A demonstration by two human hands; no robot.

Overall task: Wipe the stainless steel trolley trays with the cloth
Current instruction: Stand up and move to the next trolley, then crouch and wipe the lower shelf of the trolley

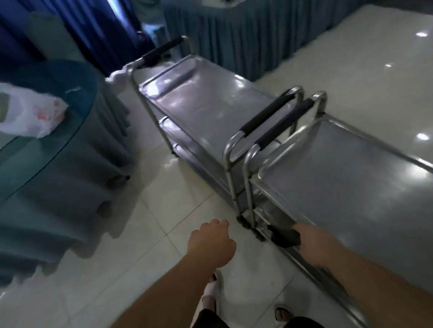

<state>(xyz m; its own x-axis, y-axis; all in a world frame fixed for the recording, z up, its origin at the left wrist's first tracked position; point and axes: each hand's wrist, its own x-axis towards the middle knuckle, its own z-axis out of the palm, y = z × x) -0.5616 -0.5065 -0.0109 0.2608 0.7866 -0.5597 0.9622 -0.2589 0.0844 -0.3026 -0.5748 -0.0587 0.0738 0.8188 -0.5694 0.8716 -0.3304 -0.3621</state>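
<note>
R hand (303,245) reaches under near trolley's top tray (354,179) rim w/ a dark cloth (284,237), fingers hidden so grip can't tell. L hand (211,239) curled, holds nothing. Looks like wiping lower tray; next needs sweep along it

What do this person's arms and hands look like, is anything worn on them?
Both forearms are bare, with no sleeves in view. The left hand shows no glove, ring, watch or bracelet. The right hand is mostly hidden below the edge of the nearer trolley, so only its wrist shows, also bare. The picture is blurred, so small marks cannot be told.
</note>
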